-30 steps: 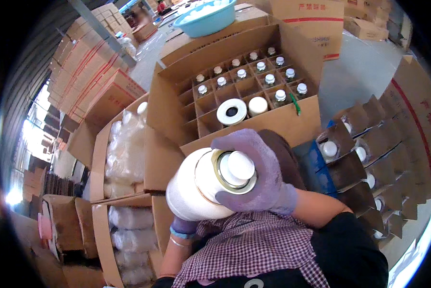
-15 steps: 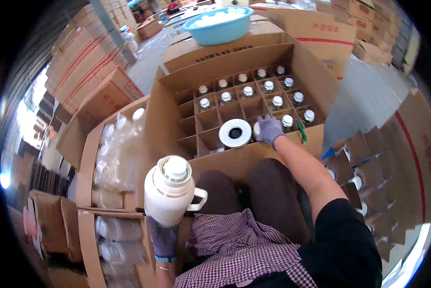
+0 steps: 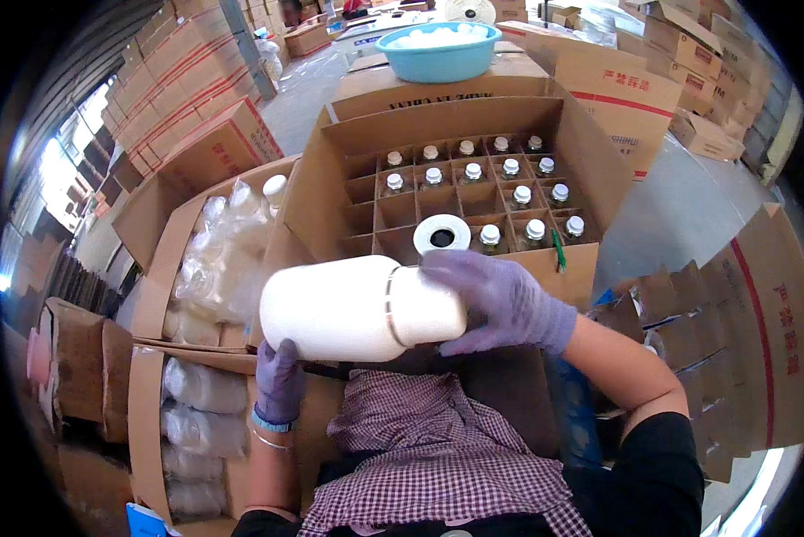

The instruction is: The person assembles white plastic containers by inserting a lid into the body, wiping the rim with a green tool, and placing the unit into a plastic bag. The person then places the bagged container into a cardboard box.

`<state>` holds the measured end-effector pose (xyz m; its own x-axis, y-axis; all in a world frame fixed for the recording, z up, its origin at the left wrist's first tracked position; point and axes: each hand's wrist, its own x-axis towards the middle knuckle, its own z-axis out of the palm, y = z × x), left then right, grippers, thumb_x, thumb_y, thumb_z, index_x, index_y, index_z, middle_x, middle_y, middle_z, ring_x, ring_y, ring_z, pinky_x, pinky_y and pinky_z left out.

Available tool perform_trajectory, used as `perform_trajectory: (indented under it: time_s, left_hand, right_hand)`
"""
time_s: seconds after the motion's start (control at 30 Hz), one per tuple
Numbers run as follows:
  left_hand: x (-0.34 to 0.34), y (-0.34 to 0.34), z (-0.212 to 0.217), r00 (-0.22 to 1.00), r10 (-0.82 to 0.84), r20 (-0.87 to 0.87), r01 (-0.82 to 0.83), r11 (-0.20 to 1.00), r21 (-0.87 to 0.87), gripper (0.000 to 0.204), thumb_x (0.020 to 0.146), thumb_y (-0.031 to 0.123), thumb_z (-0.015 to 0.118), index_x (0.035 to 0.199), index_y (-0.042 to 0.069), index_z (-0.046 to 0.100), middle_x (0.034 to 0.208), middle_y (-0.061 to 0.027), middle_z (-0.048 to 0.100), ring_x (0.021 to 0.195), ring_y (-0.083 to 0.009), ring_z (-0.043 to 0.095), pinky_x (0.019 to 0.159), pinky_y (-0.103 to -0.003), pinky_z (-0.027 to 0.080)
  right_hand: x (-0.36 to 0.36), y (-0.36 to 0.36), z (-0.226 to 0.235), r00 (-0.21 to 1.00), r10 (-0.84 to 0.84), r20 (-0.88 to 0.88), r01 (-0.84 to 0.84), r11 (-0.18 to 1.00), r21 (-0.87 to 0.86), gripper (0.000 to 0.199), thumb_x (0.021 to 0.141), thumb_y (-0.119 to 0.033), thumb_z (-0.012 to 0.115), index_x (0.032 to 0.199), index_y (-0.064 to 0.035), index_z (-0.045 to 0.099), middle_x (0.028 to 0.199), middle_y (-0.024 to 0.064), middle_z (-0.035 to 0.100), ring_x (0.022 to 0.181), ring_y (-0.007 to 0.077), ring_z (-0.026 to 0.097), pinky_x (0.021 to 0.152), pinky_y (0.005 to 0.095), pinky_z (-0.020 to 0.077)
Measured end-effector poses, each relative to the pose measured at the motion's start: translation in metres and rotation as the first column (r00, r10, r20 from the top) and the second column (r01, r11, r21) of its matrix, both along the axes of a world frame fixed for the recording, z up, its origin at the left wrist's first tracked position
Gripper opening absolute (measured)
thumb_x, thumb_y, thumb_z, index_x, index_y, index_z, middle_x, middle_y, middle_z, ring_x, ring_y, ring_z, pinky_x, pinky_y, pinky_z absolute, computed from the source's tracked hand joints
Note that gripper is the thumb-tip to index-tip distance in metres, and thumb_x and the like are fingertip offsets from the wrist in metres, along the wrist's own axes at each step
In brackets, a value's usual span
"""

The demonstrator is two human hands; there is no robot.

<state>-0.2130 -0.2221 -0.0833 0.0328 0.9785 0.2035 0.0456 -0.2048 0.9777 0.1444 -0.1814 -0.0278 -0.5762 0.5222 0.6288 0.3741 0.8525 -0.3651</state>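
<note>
Above my lap a white vacuum flask [image 3: 330, 309] lies on its side, base to the left. My left hand [image 3: 279, 380], in a purple-grey glove, is closed on the base end from below. At the other end my gloved right hand [image 3: 509, 304] is wrapped round the white cup lid [image 3: 433, 309], fingers above and thumb below. The flask's handle is not visible. Just beyond the flask a white roll [image 3: 427, 225] with a dark core rests at the near edge of a divided carton [image 3: 474, 112]. White-capped bottles [image 3: 490, 236] stand in many of its cells.
A blue basin [image 3: 442, 63] of white pieces stands behind the carton. To the left, open cartons [image 3: 151, 438] hold plastic-wrapped flasks [image 3: 205, 385]. Cardboard dividers [image 3: 688, 313] and an open carton [image 3: 769, 349] are on the right. A green strip [image 3: 559, 251] hangs over the carton's near edge.
The flask has tipped from upright onto its side, and its open-looking top now carries a lid. My right hand has come back from the carton to it; a white-capped bottle shows where that hand was.
</note>
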Motion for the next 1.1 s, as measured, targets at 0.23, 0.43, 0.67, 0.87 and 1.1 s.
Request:
perform_trajectory:
  time_s: [0.23,0.43,0.67,0.87,1.1]
  left_hand:
    - [0.013,-0.015,0.06,0.838,0.063,-0.542,0.28,0.803,0.526,0.036,0.079,0.035,0.083,0.096,0.003,0.076,0.131,-0.0216,0.062,0.116,-0.0338,0.066,0.093,-0.039,0.053]
    - [0.001,0.025,0.052,0.866,-0.265,-0.423,0.443,0.799,0.406,0.04,0.073,0.032,0.091,0.101,0.008,0.075,0.131,-0.0219,0.063,0.117,-0.0363,0.064,0.098,-0.043,0.05]
    - [0.109,0.083,-0.008,0.532,-0.649,-0.544,0.846,0.44,0.302,0.034,0.077,0.035,0.085,0.075,0.005,0.067,0.122,-0.0128,0.069,0.114,-0.0354,0.064,0.1,-0.046,0.047]
    - [0.105,0.131,-0.068,0.766,-0.63,0.125,0.59,0.767,0.253,0.031,0.089,0.033,0.075,0.094,0.005,0.064,0.127,-0.0159,0.063,0.122,-0.0288,0.057,0.105,-0.042,0.044]
    - [0.085,0.138,-0.023,0.805,-0.334,0.491,0.423,0.903,-0.078,0.062,0.087,0.024,0.079,0.139,0.002,0.052,0.131,-0.0124,0.06,0.123,-0.024,0.058,0.105,-0.039,0.048]
  right_hand:
    - [-0.016,-0.03,-0.11,0.861,-0.319,-0.397,-0.487,-0.289,-0.824,0.092,0.094,-0.081,0.008,0.119,-0.0115,0.063,0.063,0.0103,0.063,0.042,0.0162,0.054,0.035,0.0236,0.041]
    - [-0.013,0.007,-0.139,0.89,-0.428,-0.157,0.309,0.82,-0.481,0.039,0.095,-0.038,0.06,0.113,-0.0036,0.063,0.1,0.0175,0.068,0.09,0.0333,0.067,0.08,0.0423,0.0547]
    - [-0.009,0.15,-0.164,0.687,-0.56,0.463,0.617,0.786,0.036,0.065,0.069,-0.05,0.081,0.125,-0.0198,0.065,0.144,0.0196,0.05,0.134,0.0416,0.045,0.11,0.053,0.0392]
    - [0.02,0.188,-0.18,0.842,-0.378,0.384,0.493,0.829,-0.266,0.063,0.083,-0.043,0.076,0.138,-0.0187,0.058,0.136,0.0131,0.06,0.127,0.0346,0.054,0.105,0.0524,0.0464]
    - [-0.02,0.12,-0.047,0.916,-0.247,-0.315,-0.174,0.463,-0.869,0.06,0.104,-0.05,0.05,0.136,0.0013,0.055,0.12,0.0095,0.065,0.107,0.0165,0.061,0.092,0.0324,0.0513]
